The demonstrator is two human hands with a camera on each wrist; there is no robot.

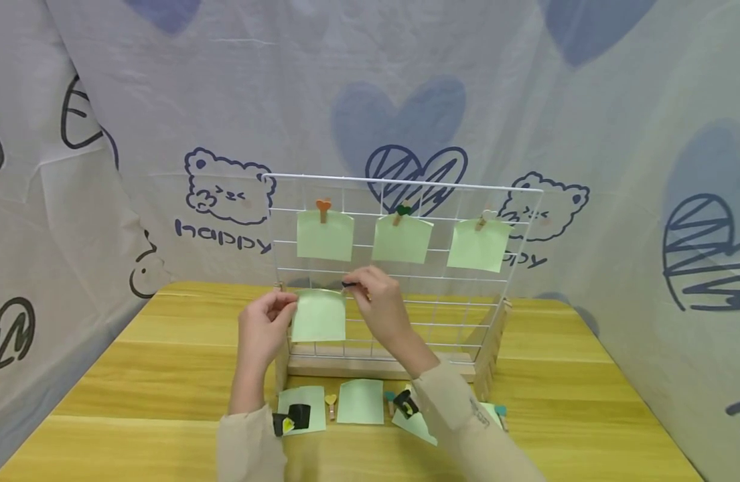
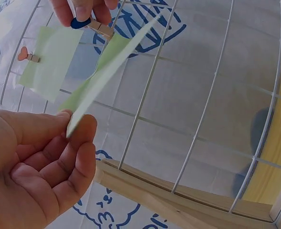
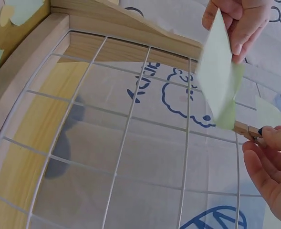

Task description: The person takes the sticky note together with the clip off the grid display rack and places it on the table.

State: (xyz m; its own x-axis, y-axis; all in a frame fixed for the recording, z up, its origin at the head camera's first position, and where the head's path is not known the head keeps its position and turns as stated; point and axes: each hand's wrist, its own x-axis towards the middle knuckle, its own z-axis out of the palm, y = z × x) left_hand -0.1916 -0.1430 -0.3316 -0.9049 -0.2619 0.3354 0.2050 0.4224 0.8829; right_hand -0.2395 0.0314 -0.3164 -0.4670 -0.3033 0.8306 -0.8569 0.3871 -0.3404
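Observation:
My left hand pinches the left edge of a pale green paper sheet in front of a white wire grid rack. In the left wrist view the sheet bends between thumb and forefinger. My right hand pinches a small wooden clothespin with a dark blue head, its tip at the sheet's upper right corner. Whether its jaws bite the paper or a wire I cannot tell. Above, three green sheets hang from the grid by clothespins with an orange heart, a dark green heart and a white heart.
The rack's wooden base stands on a yellow wood-grain table. In front lie more green sheets, a yellow-heart clothespin and a teal-headed clothespin. A printed white cloth hangs behind.

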